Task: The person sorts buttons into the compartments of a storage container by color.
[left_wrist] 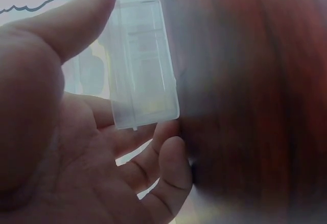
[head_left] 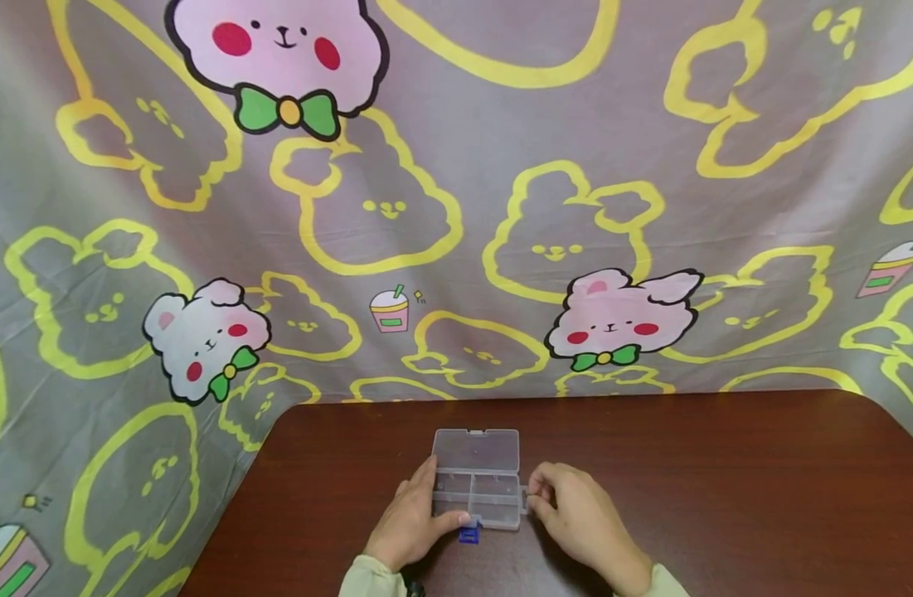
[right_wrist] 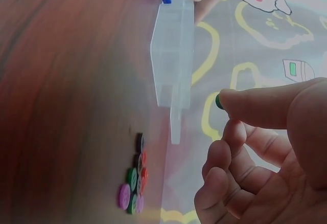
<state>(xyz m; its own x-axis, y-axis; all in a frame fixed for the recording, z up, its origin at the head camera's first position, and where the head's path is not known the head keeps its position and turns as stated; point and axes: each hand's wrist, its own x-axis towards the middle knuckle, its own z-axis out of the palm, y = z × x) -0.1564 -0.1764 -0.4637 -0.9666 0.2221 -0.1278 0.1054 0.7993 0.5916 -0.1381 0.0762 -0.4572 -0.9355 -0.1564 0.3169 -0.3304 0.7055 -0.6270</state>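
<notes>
A clear plastic compartment box (head_left: 501, 524) lies on the table with its lid (head_left: 477, 450) folded back and its blue latch (head_left: 468, 533) at the front. My left hand (head_left: 411, 514) holds the box at its left side, thumb on the front rim and fingers along the side. Just off the box's right end is my right hand (head_left: 579, 514). Thumb and fingertip pinch a small green button (right_wrist: 219, 101), mostly covered by the thumb. The visible compartments look bare.
In the right wrist view, several small buttons lie grouped on the table, among them a purple button (right_wrist: 124, 197) and a black button (right_wrist: 140, 142). The right hand hides them in the head view. A patterned curtain (head_left: 471, 274) hangs behind the brown table (head_left: 725, 481).
</notes>
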